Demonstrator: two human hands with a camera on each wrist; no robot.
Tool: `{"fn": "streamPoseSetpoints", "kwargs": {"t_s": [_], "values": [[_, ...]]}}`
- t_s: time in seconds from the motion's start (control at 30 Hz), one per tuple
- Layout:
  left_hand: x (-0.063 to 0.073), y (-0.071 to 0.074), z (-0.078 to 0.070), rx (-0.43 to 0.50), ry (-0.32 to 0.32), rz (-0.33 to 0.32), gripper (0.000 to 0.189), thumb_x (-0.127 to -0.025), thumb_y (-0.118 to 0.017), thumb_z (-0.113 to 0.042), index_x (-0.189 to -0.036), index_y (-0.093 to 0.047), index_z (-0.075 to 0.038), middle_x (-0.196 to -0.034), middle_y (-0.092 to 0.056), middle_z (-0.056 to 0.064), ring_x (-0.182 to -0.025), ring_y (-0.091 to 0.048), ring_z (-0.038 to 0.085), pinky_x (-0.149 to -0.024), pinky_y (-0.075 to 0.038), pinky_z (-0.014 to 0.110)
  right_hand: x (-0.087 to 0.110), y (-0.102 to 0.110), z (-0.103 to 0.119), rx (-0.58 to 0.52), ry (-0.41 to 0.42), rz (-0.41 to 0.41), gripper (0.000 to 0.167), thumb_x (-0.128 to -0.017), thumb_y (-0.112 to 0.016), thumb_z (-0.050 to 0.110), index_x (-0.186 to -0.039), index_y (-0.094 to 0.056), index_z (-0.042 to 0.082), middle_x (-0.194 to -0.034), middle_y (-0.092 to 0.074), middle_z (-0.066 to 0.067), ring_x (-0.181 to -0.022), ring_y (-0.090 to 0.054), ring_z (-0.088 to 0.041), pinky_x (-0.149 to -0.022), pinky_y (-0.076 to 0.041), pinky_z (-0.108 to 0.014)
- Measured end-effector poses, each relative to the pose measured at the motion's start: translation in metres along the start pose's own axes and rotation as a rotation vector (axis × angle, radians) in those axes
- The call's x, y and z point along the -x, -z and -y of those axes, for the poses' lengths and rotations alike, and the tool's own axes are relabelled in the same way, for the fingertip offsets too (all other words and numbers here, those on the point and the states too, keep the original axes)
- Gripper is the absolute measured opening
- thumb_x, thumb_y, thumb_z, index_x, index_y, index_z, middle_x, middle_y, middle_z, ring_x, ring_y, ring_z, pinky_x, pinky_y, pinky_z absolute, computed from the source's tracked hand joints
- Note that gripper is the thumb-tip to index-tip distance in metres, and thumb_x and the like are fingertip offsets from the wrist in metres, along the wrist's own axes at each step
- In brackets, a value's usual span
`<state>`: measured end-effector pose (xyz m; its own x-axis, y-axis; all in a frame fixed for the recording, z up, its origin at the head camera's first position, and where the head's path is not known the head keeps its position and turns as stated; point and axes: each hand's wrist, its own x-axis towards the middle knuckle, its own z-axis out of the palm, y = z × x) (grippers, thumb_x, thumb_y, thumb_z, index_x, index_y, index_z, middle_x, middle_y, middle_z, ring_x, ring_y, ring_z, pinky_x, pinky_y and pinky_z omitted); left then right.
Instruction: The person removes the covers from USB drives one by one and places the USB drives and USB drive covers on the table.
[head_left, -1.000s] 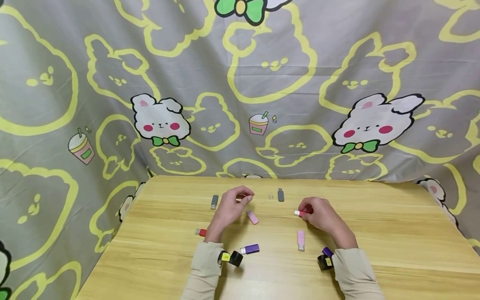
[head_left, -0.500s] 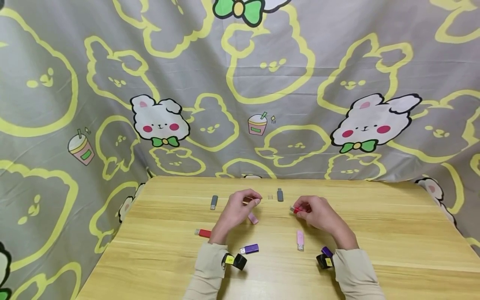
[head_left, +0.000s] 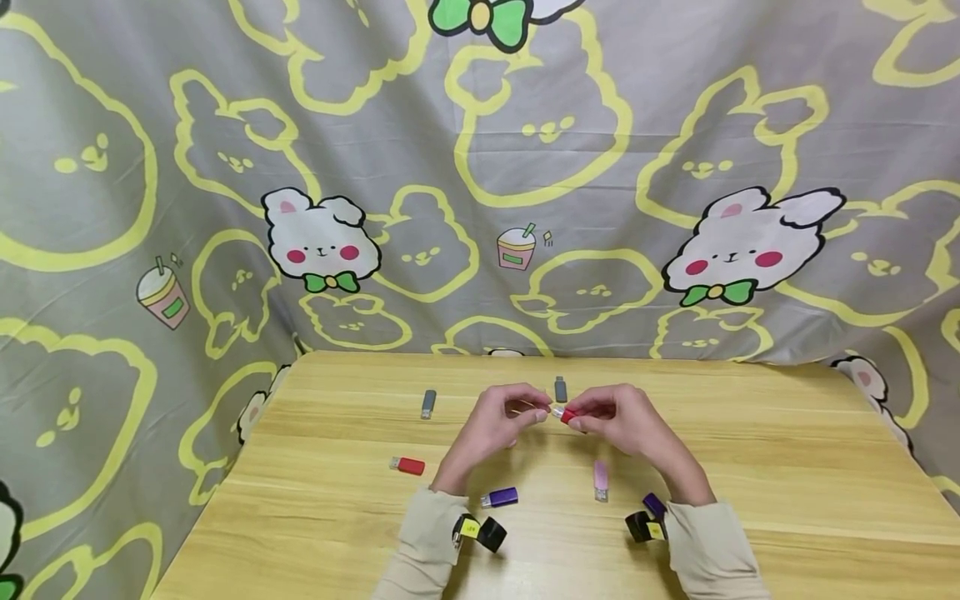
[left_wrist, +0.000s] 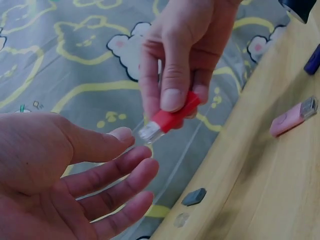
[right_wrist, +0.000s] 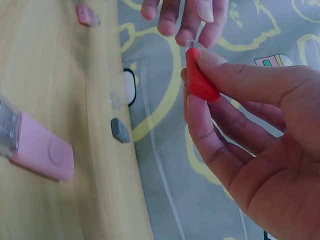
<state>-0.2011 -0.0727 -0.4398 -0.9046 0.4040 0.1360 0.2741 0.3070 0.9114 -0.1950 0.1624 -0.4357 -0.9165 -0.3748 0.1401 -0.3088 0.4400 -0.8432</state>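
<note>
1. We see the right hand (head_left: pixel 628 418) pinching one red stick (right_wrist: pixel 201 82); its long axis runs toward the left hand (head_left: pixel 497 419), clear end (left_wrist: pixel 151 132) foremost.
2. The left hand is empty, fingers loose, just beside that end; whether they touch, we can't quite tell.
3. On the table (head_left: pixel 300 533) we count two purple sticks (head_left: pixel 500 498), two pink sticks (head_left: pixel 601 482), another red one (head_left: pixel 408 466), two grey sticks (head_left: pixel 428 403).

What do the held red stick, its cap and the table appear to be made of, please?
Red stick: probably plastic, smooth and evenly coloured. Cap: likely clear plastic, being see-through and shiny. Table: wood or laminate, softly glossy, showing grain.
</note>
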Motion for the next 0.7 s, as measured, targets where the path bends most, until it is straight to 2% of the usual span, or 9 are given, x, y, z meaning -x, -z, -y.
{"fn": "streamPoseSetpoints", "kwargs": {"t_s": [0.1,0.23,0.43,0.57,0.7], "values": [[-0.001,-0.0026,-0.0001,0.018,-0.012,0.002,0.016,-0.095,-0.073,-0.006,-0.111,-0.076,-0.004,-0.106,-0.075,0.003,-0.095,-0.071,0.024,-0.082,-0.057,0.026,-0.0003,-0.0014,0.0035,-0.032,0.015,0.007,0.009,-0.09,-0.079,0.006,-0.099,-0.079,0.005,-0.089,-0.077,-0.005,-0.078,-0.074,-0.028,-0.068,-0.061,-0.031],[-0.0013,-0.005,0.0004,0.056,-0.018,0.003,0.014,-0.094,-0.072,-0.001,-0.108,-0.075,-0.003,-0.102,-0.075,0.007,-0.093,-0.073,0.03,-0.079,-0.058,0.025,-0.0006,-0.0033,0.0057,-0.049,0.028,0.017,0.009,-0.09,-0.079,0.007,-0.099,-0.079,0.004,-0.09,-0.077,-0.005,-0.078,-0.074,-0.027,-0.068,-0.06,-0.027],[-0.0018,-0.0078,-0.0011,0.064,-0.022,-0.019,0.01,-0.093,-0.072,0.003,-0.102,-0.074,0.0,-0.096,-0.075,0.013,-0.088,-0.073,0.036,-0.074,-0.057,0.022,-0.001,-0.0066,0.0072,-0.043,0.055,0.005,0.007,-0.091,-0.079,0.009,-0.097,-0.078,0.005,-0.088,-0.075,-0.003,-0.075,-0.072,-0.031,-0.065,-0.059,-0.027],[-0.0025,-0.0088,-0.0009,0.069,-0.031,-0.028,0.009,-0.092,-0.073,0.004,-0.1,-0.074,0.001,-0.095,-0.074,0.015,-0.087,-0.073,0.038,-0.073,-0.057,0.021,-0.0017,-0.0082,0.0082,-0.034,0.048,-0.001,0.007,-0.09,-0.08,0.009,-0.096,-0.078,0.006,-0.086,-0.074,-0.002,-0.074,-0.07,-0.023,-0.065,-0.058,-0.026],[-0.0035,-0.0093,-0.0003,0.05,-0.036,-0.029,0.009,-0.091,-0.074,0.003,-0.099,-0.074,0.0,-0.095,-0.074,0.013,-0.085,-0.073,0.031,-0.074,-0.057,0.021,-0.0027,-0.009,0.0084,-0.022,0.041,0.009,0.006,-0.09,-0.08,0.007,-0.095,-0.077,0.006,-0.085,-0.073,-0.001,-0.075,-0.068,-0.016,-0.066,-0.058,-0.026]]}}
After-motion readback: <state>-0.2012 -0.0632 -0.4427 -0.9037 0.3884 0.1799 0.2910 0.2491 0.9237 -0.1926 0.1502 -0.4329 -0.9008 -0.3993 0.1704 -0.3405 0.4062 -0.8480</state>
